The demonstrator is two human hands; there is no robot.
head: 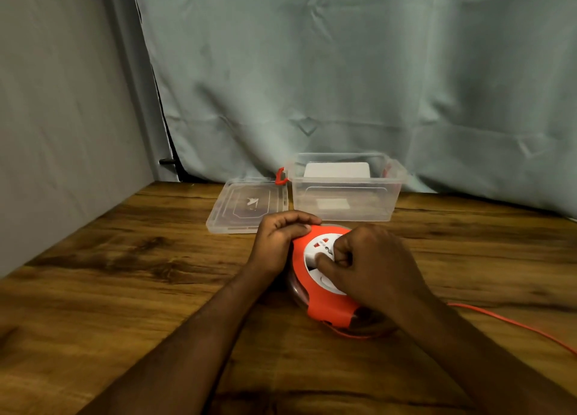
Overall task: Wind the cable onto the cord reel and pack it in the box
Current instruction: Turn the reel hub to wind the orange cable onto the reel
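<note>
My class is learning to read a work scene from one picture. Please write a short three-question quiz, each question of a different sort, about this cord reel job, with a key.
1. True or false: the lid is on the clear box.
2. Multiple choice: where does the loose orange cable run from the cord reel? A) into the box B) toward the right edge of the table C) over the lid
3. Short answer: what is the left hand doing, and where do the fingers of the right hand rest?

Key: 1. False, it lies beside the box. 2. B. 3. It grips the reel's orange rim; on the white centre.
</note>
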